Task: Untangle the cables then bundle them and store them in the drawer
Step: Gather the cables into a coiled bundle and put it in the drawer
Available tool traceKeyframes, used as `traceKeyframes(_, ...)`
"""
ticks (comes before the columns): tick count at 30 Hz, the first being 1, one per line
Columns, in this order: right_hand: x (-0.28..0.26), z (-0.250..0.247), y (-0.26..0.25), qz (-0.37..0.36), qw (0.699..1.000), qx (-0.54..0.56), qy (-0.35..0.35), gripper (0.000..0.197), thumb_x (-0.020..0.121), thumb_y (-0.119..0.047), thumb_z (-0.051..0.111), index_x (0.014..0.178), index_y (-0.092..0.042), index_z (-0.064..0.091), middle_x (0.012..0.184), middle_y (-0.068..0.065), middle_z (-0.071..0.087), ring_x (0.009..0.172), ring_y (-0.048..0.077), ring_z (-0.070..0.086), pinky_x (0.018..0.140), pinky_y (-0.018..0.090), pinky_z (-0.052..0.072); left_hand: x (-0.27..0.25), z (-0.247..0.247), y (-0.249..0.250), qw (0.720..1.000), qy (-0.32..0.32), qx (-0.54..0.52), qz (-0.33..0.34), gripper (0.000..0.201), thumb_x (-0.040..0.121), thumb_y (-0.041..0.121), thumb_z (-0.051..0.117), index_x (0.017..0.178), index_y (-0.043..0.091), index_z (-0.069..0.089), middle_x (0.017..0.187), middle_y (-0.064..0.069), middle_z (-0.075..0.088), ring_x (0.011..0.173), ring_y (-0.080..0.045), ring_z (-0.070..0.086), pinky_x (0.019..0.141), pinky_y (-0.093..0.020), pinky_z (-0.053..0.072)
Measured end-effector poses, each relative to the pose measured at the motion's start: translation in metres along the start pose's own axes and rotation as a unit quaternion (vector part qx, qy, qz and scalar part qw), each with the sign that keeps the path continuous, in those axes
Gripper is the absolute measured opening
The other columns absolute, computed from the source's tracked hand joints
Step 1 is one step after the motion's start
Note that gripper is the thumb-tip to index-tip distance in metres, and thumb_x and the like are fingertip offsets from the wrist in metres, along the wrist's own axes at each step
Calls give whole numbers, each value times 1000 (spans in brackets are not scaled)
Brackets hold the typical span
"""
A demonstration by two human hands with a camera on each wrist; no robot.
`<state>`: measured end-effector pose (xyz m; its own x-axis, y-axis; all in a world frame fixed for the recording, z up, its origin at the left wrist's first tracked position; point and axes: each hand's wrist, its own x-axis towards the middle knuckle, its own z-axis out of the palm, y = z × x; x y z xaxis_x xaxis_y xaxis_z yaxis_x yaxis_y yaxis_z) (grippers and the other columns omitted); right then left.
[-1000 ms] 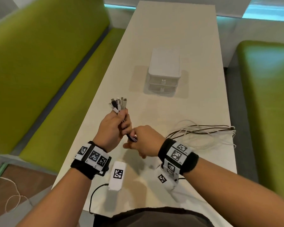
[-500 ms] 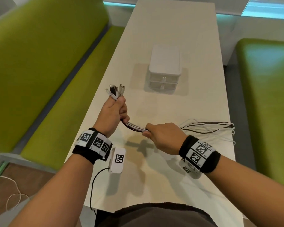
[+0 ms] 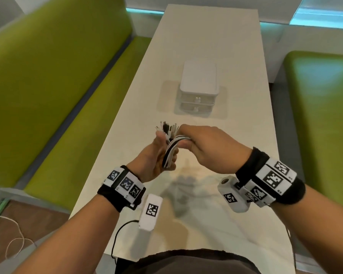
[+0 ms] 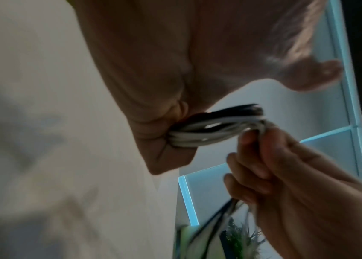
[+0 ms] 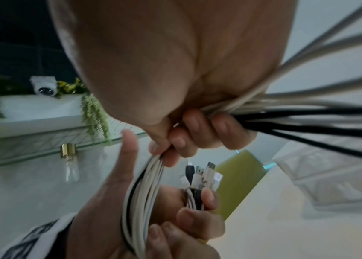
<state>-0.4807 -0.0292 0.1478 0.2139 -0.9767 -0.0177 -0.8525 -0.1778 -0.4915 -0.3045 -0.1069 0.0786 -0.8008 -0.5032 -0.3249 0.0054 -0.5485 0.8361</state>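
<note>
Over table | both hands grip cables | connectors point away

Cables: smooth plastic sheathing, white and black, slight sheen. Plugs: white and black plastic bodies with bare metal tips. Drawer unit: matt white plastic, translucent fronts. Table: smooth cream top, satin, soft reflections near the front edge. Benches: matt green upholstery, fine weave. Wristbands: black cloth carrying white plastic blocks printed with matt black-and-white markers. Glass panel: glossy, brass-coloured metal clamp.
</note>
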Motion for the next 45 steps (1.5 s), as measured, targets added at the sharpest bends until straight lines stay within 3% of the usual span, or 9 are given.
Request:
traceKeyframes(3, 10, 7, 2, 27, 999, 25, 8, 17, 105, -42, 44, 103, -30, 56, 96, -12, 65, 85, 19, 60, 76, 47, 50, -8, 1, -7, 999, 6, 48, -25, 51, 65, 16, 82, 99, 21, 43, 75, 4, 33, 60, -9, 29, 55, -23, 26)
traceKeyframes(5, 14, 10, 1, 38, 998, 55, 19, 15, 102, -43, 49, 102, -34, 60, 97, -16, 66, 86, 13, 60, 78, 45, 50, -14, 4, -12, 995, 25, 96, -24, 39, 69, 5, 75, 91, 24, 49, 74, 5, 35, 60, -9, 31, 54, -23, 28)
traceKeyframes(13, 15, 24, 0, 88, 967, 194, 144, 30, 81, -43, 82, 89, -27, 58, 68, -3, 63, 58, 10, 52, 55, 19, 38, -25, 12, -14, 996, 87, -37, -8, 21, 102, 28, 54, 98, 9, 60, 73, -10, 59, 63, -21, 59, 58, -32, 52)
traceKeyframes(18, 11, 18, 16, 78, 950, 276, 122, 15, 98, -26, 67, 109, -27, 57, 87, -7, 70, 66, 19, 64, 66, 34, 54, -23, 17, -6, 988, 107, -98, 53, 21, 96, 33, 55, 92, 13, 50, 55, 2, 24, 45, -9, 22, 40, -19, 25)
traceKeyframes(24, 0, 39, 9, 77, 996, 20, 52, 33, 108, -46, 24, 109, -22, 47, 65, -8, 46, 62, 25, 49, 63, 43, 42, -11, 21, 1, 986, 126, -72, 85, 48, 96, 42, 50, 120, 1, 56, 64, -2, 41, 50, -12, 28, 49, -24, 27)
traceKeyframes(31, -7, 39, 5, 86, 982, 116, 122, 40, 107, -36, 28, 96, -17, 61, 64, -12, 54, 62, 10, 53, 64, 33, 38, -4, 25, 1, 983, 137, -68, 99, 64, 93, 51, 52, 128, -1, 61, 78, -3, 49, 60, -12, 39, 60, -27, 32)
traceKeyframes(39, 3, 45, -10, 225, 917, 328, 30, 56, 107, -43, 39, 78, -4, 65, 53, 16, 63, 44, 33, 61, 44, 30, 49, -7, 19, -7, 984, 75, -102, 129, 54, 103, 49, 34, 133, 9, 53, 154, -5, 49, 132, -22, 51, 106, -40, 33)
traceKeyframes(43, 1, 55, -14, 217, 909, 355, 8, 74, 104, -62, 32, 77, -2, 66, 57, 21, 65, 42, 31, 59, 46, 30, 49, -9, 26, 6, 986, 57, -78, 139, 53, 104, 52, 22, 92, 23, 65, 143, -6, 60, 139, -24, 49, 73, -36, 46)
traceKeyframes(45, 2, 61, -14, 169, 901, 399, 17, 57, 103, -61, 34, 89, -14, 63, 63, 12, 61, 47, 19, 53, 49, 29, 45, -8, 24, 7, 987, 68, -47, 140, 63, 97, 58, 25, 103, 11, 66, 141, -4, 62, 138, -20, 50, 80, -36, 48)
